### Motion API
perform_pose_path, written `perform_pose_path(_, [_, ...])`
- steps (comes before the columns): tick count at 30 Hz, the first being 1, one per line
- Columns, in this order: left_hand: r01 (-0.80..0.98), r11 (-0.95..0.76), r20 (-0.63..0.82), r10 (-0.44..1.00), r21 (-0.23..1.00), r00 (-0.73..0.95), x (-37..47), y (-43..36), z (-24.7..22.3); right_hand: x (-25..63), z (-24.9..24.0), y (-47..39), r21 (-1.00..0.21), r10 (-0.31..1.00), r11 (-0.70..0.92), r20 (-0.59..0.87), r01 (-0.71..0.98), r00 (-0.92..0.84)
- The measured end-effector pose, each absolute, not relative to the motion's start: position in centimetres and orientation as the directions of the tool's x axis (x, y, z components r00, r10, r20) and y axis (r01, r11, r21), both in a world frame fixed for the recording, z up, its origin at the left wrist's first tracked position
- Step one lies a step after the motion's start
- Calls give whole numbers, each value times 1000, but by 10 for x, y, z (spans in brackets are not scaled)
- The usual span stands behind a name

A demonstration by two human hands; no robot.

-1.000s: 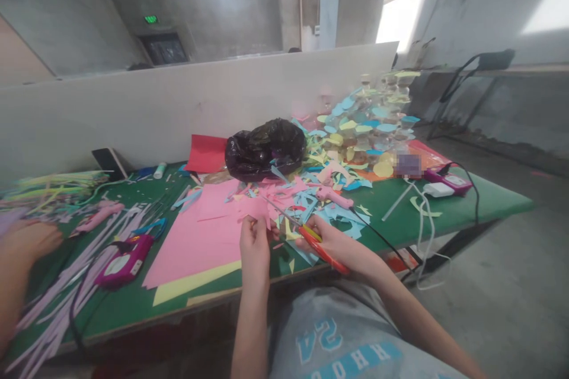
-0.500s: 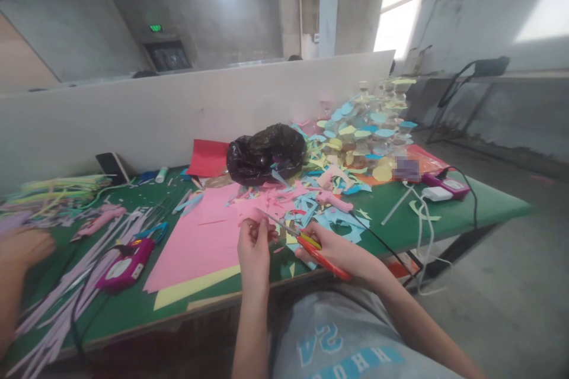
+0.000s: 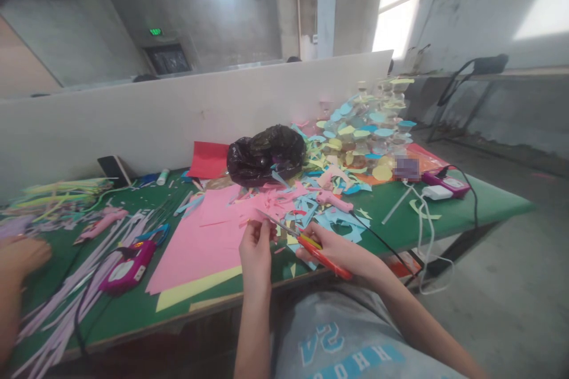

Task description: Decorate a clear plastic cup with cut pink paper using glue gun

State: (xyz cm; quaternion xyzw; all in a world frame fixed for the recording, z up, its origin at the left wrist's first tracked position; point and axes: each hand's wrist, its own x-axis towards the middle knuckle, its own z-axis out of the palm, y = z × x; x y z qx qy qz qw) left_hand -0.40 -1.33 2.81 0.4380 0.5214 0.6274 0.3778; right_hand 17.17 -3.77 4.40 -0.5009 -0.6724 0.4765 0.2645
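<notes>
Scissors (image 3: 326, 262) with orange and yellow handles are gripped in my right hand (image 3: 324, 244), blades pointing up and left. Close to the blade tips, my left hand (image 3: 256, 244) is pinched at a small piece of pink paper (image 3: 249, 212). Its outline blends with the pink paper behind, so its shape is hard to make out. Beneath and left of my left hand lie large pink sheets (image 3: 195, 257), with a yellow sheet (image 3: 200, 288) under them. Cut blue scraps (image 3: 344, 226) lie beyond my right hand.
A black plastic bag (image 3: 267, 154) sits behind the scraps. Clear cups with paper discs (image 3: 377, 133) are stacked at back right. A pink glue gun (image 3: 335, 200) trails a cable. Purple strips (image 3: 84, 290) and a magenta power box (image 3: 128, 267) lie left, near another person's hand (image 3: 31, 256).
My hands and the scissors stay almost in place, with a slight shift of the left hand. The other person's hand at the left has moved a little toward the edge of view.
</notes>
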Motion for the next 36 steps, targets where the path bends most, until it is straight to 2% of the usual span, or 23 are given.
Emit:
perform_pose_path(9, [-80, -150, 119, 945, 985, -304, -4, -16, 32, 171, 47, -38, -917, 926, 25, -129, 398, -355])
perform_pose_path(15, [-109, -206, 165, 940, 973, -300, -2, -12, 25, 171, 46, -37, -915, 924, 39, -119, 401, -363])
perform_pose_path(22, [-56, -200, 186, 962, 978, -199, -6, -14, 27, 172, 45, -35, -931, 922, 40, -106, 363, -373])
perform_pose_path(29, [-65, -203, 185, 960, 977, -211, -5, -14, 27, 173, 41, -33, -942, 919, 52, -85, 332, -386])
perform_pose_path(36, [5, -169, 167, 967, 986, -192, -9, -15, 30, 175, 36, -31, -937, 915, 82, -65, 340, -399])
